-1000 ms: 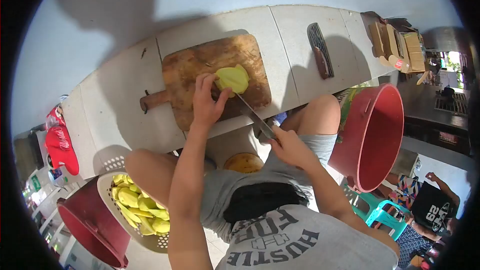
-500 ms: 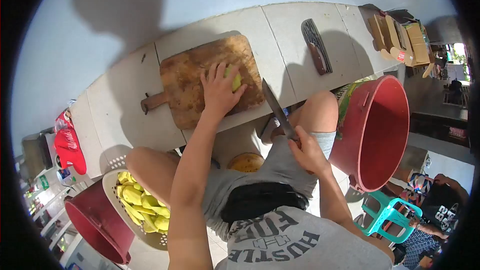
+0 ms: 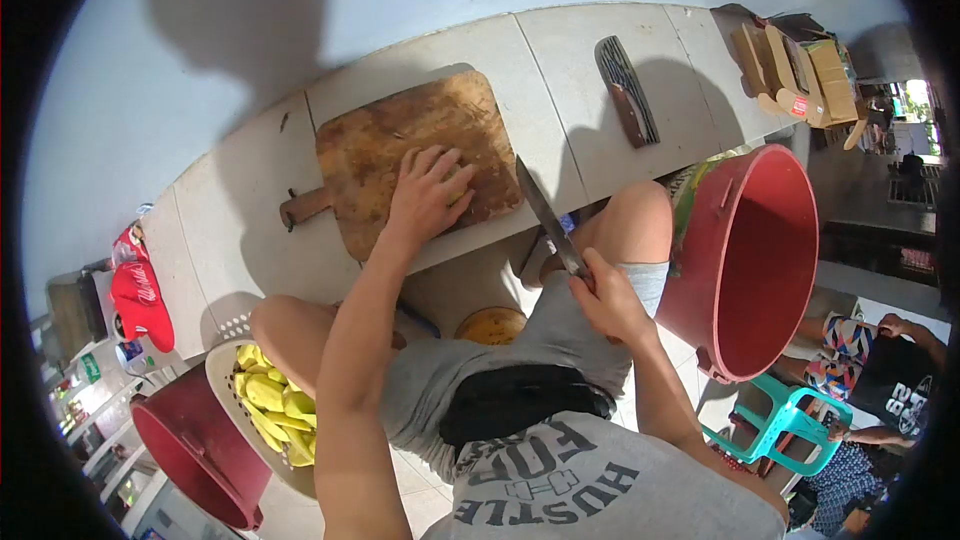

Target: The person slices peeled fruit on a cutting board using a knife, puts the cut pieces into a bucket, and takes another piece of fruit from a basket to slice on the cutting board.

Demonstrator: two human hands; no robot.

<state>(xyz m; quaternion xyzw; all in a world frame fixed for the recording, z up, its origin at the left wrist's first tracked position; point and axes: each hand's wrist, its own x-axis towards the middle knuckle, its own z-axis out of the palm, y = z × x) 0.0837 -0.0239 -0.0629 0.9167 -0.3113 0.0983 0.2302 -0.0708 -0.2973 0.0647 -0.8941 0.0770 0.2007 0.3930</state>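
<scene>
My left hand rests near the front edge of a worn wooden cutting board, its fingers curled over a yellow-green fruit. Most of that fruit is hidden under the palm and fingers. In my right hand is the handle of a long kitchen knife. The blade points up and away from me, with its tip just right of the board. To the left of my leg, a cream perforated basket holds several yellow-green fruit pieces.
A cleaver lies on the tiled counter. Large red tubs stand at right and lower left. Cardboard boxes sit at the counter's far right, a red cap at the left. Another person is near a teal stool.
My left hand has shifted slightly left and nearer to me over the board, covering more of the fruit. The knife has barely moved. The person at the right has shifted position.
</scene>
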